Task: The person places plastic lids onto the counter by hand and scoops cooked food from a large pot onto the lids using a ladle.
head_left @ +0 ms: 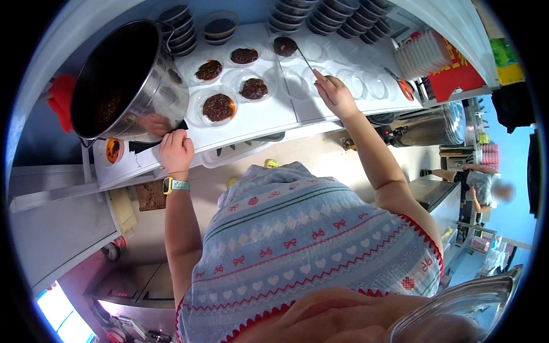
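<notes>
My right hand (336, 94) grips the thin handle of a spoon or ladle (305, 58), whose far end is at a clear plastic container of dark brown sauce (285, 46). My left hand (176, 150) rests at the table's front edge, beside the base of a large steel pot (165, 90), on or near a black cloth (146, 145); whether it holds the cloth I cannot tell. The pot leans to the left, with dark sauce (109, 107) inside. Between the hands, several round containers hold sauce, among them a near one (217, 107).
Several see-through containers (373, 85) stand in rows on the white table (257, 124). Stacks of filled containers (291, 13) line the back. Orange-handled scissors (405, 89) lie at the right end, near stacked white lids or trays (422, 55). Another person (480, 184) stands far right.
</notes>
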Motion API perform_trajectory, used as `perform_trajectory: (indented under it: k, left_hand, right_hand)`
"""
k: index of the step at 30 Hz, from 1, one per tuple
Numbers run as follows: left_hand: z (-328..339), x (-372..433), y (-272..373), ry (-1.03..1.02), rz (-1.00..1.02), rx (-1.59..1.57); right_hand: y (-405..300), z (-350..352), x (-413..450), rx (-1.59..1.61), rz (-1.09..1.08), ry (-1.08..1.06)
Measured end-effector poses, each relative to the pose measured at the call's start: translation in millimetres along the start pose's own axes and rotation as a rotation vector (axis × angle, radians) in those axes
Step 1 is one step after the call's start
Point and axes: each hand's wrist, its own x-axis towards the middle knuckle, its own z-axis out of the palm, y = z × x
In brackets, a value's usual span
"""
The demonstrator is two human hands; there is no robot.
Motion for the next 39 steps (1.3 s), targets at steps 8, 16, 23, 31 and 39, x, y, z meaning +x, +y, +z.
perform_trajectory:
  k: [8, 16, 23, 31, 39]
  left_hand:
    - [2.3, -1.9, -2.4, 0.009, 0.003, 0.01]
    - [-0.1, -0.2, -0.3, -0.005, -0.002, 0.005]
    - [1.0, -0.6, -1.8, 0.002, 0.008, 0.011]
    - [1.5, -1.9, -3.0, 0.004, -0.002, 0.01]
    - [-0.1, -0.4, -0.7, 0.001, 0.003, 0.008]
  right_hand:
    - [-2.9, -3.6, -0.1, -0.005, -0.044, 0.016]
    - [-4.0, -3.0, -2.6, -0.009, -0.093, 0.089]
    - [-1.1, -1.4, -2.8, 0.006, -0.052, 0.102]
    - [-0.9, 2.6, -4.3, -0.008, -0.077, 0.036]
    - [-4.8, -0.3, -6.1, 0.026, -0.064, 0.168]
